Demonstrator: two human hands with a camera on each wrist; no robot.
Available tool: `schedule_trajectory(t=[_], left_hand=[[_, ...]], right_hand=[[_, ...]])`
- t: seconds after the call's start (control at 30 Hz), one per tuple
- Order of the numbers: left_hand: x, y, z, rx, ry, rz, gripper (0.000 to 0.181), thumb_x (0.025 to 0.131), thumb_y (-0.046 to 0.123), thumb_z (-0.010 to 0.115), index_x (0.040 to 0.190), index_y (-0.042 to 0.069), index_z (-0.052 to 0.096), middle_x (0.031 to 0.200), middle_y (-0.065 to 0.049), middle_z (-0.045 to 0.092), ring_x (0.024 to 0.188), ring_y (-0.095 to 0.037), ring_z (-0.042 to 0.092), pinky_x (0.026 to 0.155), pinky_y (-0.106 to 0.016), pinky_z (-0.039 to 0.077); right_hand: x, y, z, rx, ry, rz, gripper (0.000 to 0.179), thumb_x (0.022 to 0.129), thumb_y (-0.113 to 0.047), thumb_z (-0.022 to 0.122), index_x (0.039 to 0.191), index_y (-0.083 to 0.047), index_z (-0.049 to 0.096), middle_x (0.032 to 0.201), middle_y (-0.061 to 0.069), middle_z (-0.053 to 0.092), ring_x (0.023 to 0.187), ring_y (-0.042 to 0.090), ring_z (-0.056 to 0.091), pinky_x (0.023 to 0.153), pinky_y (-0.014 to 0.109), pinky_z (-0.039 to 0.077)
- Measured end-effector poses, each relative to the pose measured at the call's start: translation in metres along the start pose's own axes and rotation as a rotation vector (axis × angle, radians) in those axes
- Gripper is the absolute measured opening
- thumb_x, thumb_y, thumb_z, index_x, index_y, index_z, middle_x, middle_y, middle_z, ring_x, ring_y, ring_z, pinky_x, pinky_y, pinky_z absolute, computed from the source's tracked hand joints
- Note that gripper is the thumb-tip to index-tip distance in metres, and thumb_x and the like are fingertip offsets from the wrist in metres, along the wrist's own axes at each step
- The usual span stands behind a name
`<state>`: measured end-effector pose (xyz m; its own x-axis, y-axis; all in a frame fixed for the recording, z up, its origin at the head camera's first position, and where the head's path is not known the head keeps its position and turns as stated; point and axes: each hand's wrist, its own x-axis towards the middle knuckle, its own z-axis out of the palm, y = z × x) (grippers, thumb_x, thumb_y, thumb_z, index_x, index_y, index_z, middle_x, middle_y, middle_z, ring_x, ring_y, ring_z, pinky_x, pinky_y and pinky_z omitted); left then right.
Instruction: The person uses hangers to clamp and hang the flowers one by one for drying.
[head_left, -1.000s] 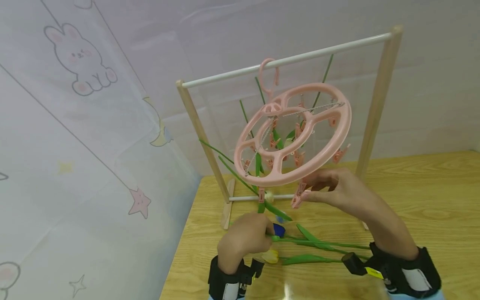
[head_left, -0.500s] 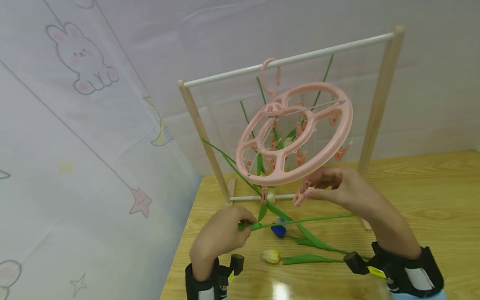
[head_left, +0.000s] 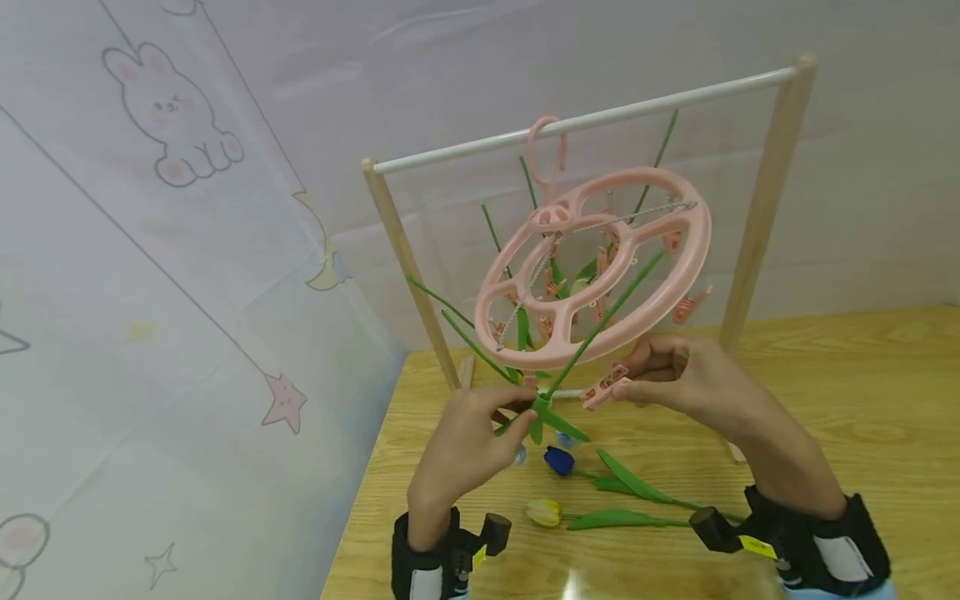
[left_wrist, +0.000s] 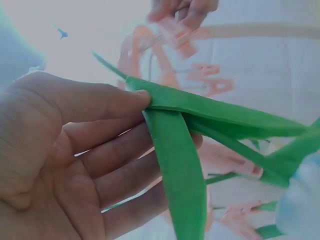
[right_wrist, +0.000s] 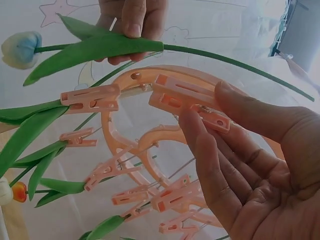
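My left hand (head_left: pixel 468 442) pinches an artificial tulip by its stem and leaves, between thumb and fingers. Its pale blue bloom (right_wrist: pixel 22 50) shows in the right wrist view, and its bare green stem (head_left: pixel 603 327) slants up to the right, across the front of a round pink clip hanger (head_left: pixel 536 358). My right hand (head_left: pixel 690 379) pinches a pink clothespin (head_left: pixel 603 388) between thumb and fingers, just below the hanger's front rim. In the right wrist view the tulip's stem lies beyond this clothespin. Whether the clothespin's mouth is parted I cannot tell.
A white rod (head_left: pixel 450 152) on a wooden frame (head_left: pixel 765 192) carries the hanger. Several tulips hang bloom-down from other clothespins. A blue tulip (head_left: pixel 558 461) and a yellow tulip (head_left: pixel 543 512) lie on the wooden table (head_left: pixel 862 433). A printed curtain (head_left: pixel 187 375) hangs at left.
My left hand has picked up a tulip from the table, raised it, and turned its stem from level to slanting upward. My right hand stays in place; its clothespin now lies flatter.
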<state>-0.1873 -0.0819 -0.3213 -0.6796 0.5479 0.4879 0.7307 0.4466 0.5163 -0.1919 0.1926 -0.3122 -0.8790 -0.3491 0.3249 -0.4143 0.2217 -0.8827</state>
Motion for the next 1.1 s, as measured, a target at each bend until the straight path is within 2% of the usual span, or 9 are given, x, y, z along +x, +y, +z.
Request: schedule_trajectory(t=[0.13,0.3,0.53,0.63,0.87,0.93,1.1], left_hand=[[0.004,0.001,0.009,-0.029,0.009,0.013,0.019,0.089,0.015,0.062,0.107,0.013,0.068,0.096,0.002,0.068,0.085,0.0,0.059,0.067,-0.019,0.052],[0.008,0.005,0.017,-0.062,0.015,-0.001,0.02,0.089,0.015,0.063,0.108,0.01,0.068,0.093,0.001,0.069,0.082,0.001,0.059,0.065,-0.016,0.051],[0.012,0.007,0.026,-0.031,0.073,-0.008,0.017,0.087,0.015,0.065,0.102,0.008,0.07,0.088,0.001,0.07,0.076,0.004,0.059,0.062,-0.012,0.049],[0.013,0.009,0.031,-0.014,0.079,-0.002,0.016,0.088,0.015,0.065,0.101,0.008,0.07,0.087,0.002,0.07,0.076,0.006,0.058,0.061,-0.01,0.048],[0.017,0.015,0.037,-0.015,0.087,-0.037,0.015,0.086,0.015,0.066,0.1,0.009,0.071,0.086,0.003,0.07,0.077,0.007,0.057,0.06,-0.009,0.047],[0.017,0.016,0.037,-0.022,0.085,-0.05,0.017,0.086,0.014,0.067,0.101,0.008,0.071,0.087,0.002,0.07,0.077,0.007,0.057,0.06,-0.009,0.047],[0.018,0.016,0.037,-0.034,0.06,-0.076,0.028,0.087,0.017,0.066,0.113,0.007,0.065,0.092,0.001,0.069,0.081,0.005,0.058,0.063,-0.012,0.049]], right_hand=[[0.0,-0.001,0.001,0.053,0.0,0.009,0.017,0.085,-0.011,0.067,0.091,0.004,0.061,0.088,0.011,0.069,0.078,0.027,0.065,0.067,0.033,0.056],[0.0,-0.002,0.004,0.044,0.013,0.011,0.018,0.084,-0.013,0.068,0.088,0.003,0.062,0.086,0.009,0.069,0.076,0.025,0.065,0.066,0.033,0.056],[0.001,-0.001,0.006,0.049,0.017,-0.015,0.015,0.085,-0.011,0.067,0.085,0.003,0.062,0.084,0.009,0.069,0.074,0.025,0.065,0.065,0.033,0.056],[0.001,0.0,0.006,0.055,0.017,-0.017,0.015,0.085,-0.01,0.067,0.085,0.004,0.062,0.085,0.008,0.069,0.075,0.025,0.065,0.065,0.033,0.055],[0.0,0.0,0.004,0.123,0.016,-0.02,0.011,0.084,-0.003,0.066,0.085,0.007,0.06,0.087,0.009,0.069,0.076,0.028,0.065,0.065,0.033,0.056],[0.0,0.0,0.004,0.142,0.012,-0.017,0.012,0.084,-0.002,0.065,0.087,0.008,0.059,0.09,0.011,0.069,0.078,0.03,0.065,0.066,0.034,0.056],[0.001,0.0,0.005,0.1,0.009,-0.007,0.017,0.085,-0.009,0.067,0.091,0.005,0.06,0.091,0.012,0.069,0.081,0.029,0.065,0.069,0.034,0.056]])
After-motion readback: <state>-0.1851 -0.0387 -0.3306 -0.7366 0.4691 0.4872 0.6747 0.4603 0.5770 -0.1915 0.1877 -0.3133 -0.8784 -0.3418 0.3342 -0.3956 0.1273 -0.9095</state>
